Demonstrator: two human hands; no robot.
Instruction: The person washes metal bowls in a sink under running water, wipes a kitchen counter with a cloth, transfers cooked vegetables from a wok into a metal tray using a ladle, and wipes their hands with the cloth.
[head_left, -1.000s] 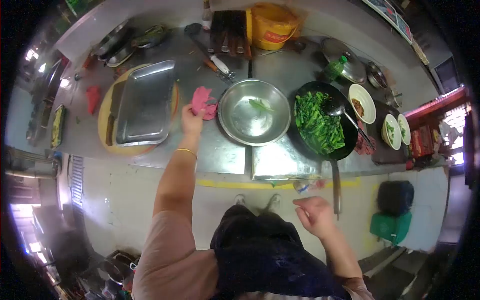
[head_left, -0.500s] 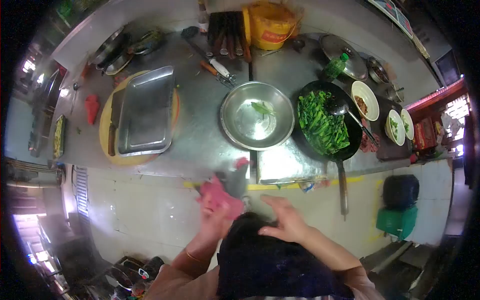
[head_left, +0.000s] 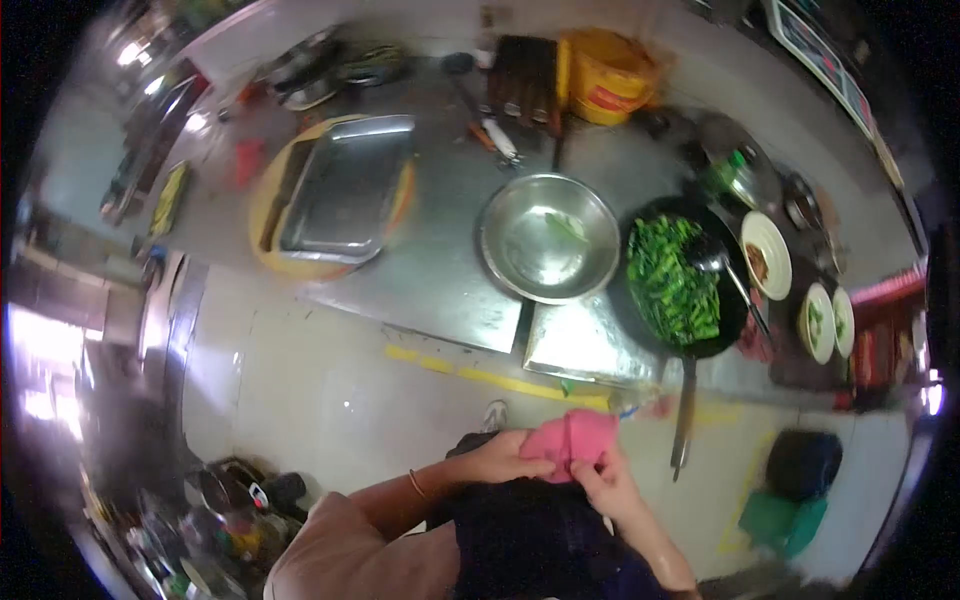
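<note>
A pink cloth point(head_left: 590, 432) is bunched between both hands, in front of the dark apron. My left hand point(head_left: 502, 458) is closed on its left side. My right hand point(head_left: 608, 484) pinches it from the right and below. Beyond the hands, on the steel counter point(head_left: 450, 300), stands a steel bowl point(head_left: 508, 262) with a green leaf point(head_left: 566, 226) in it. To its right, a black wok point(head_left: 733, 318) holds cooked leafy greens point(head_left: 668, 285) and a ladle point(head_left: 708, 256). The wok's handle point(head_left: 685, 415) juts out over the counter's front edge.
At left a steel tray point(head_left: 345, 185) rests on a round board point(head_left: 262, 220) beside a cleaver point(head_left: 285, 190). White bowls point(head_left: 766, 240) stand right of the wok. A yellow bucket point(head_left: 610, 75) is at the back. Green and dark bins point(head_left: 785, 515) stand on the floor at right.
The pink cloth was in my left hand alone, with my right hand open and apart. Now both hands grip it, farther right. The view has turned and shifted.
</note>
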